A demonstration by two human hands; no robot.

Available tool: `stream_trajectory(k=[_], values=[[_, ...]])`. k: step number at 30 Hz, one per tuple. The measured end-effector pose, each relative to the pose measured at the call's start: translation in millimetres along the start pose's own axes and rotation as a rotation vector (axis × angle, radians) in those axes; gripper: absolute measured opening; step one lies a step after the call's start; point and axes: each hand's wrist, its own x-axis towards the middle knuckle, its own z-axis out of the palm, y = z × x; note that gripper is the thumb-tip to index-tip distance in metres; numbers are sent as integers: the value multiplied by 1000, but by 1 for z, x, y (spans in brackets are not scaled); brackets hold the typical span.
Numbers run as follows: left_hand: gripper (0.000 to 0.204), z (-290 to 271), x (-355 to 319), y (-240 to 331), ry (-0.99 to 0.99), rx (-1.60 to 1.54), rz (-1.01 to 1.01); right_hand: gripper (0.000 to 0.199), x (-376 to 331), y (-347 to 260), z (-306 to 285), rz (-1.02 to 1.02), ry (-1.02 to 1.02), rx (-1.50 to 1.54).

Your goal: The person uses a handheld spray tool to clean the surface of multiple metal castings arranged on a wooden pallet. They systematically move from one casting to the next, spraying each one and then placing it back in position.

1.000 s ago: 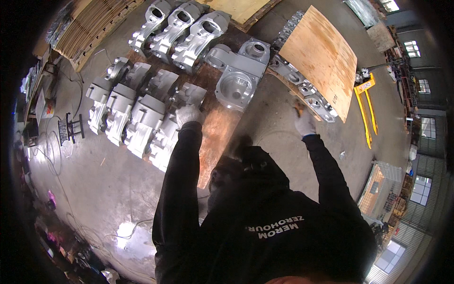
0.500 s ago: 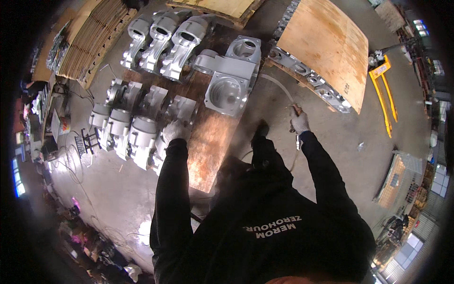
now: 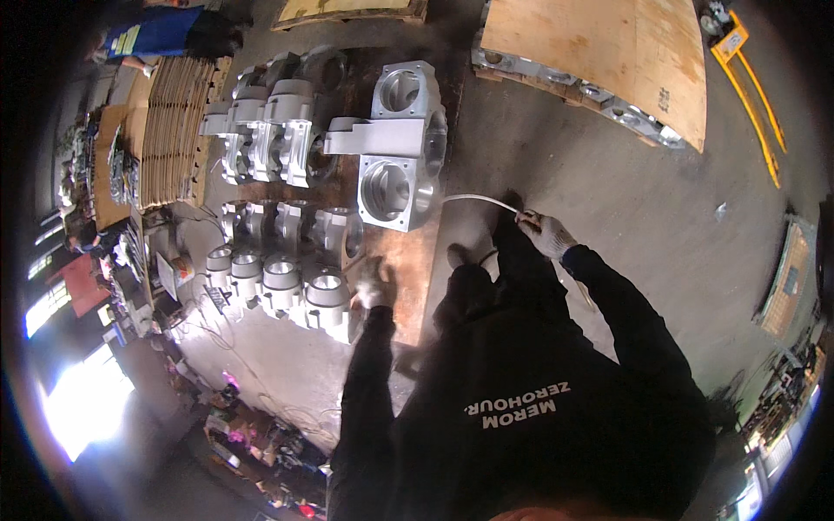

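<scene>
My left hand [image 3: 375,285], in a pale work glove, rests against the nearest grey cast-metal housing [image 3: 326,300] at the edge of a brown wooden pallet [image 3: 415,260]. My right hand [image 3: 547,234], also gloved, is closed around a thin white hose [image 3: 476,201] that curves left toward a large square housing [image 3: 395,187] with a round bore. Several more machined housings [image 3: 269,143] stand in rows on the pallet. My dark sleeves and torso fill the lower middle.
A big plywood sheet [image 3: 608,52] lies over more castings at the upper right. Yellow pallet-jack forks [image 3: 751,95] sit at the far right. Stacked wooden slats [image 3: 169,126] and a person in blue [image 3: 152,39] are at the upper left. Tools and cables litter the floor at the left.
The view has swung so the pallet sits further left. My right hand moved down and away from the plywood stack, now holding the white hose. My left hand stays at the near castings.
</scene>
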Motion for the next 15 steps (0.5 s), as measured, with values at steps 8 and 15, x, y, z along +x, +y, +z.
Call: stream_trajectory(k=[8,15], values=[[25,3,-45,83,-229,-170,17,31,8,-8,10,463,-84,213],[34,-7,-25,27,-398,-120,-361,39,-10,40,42,263,-53,339]])
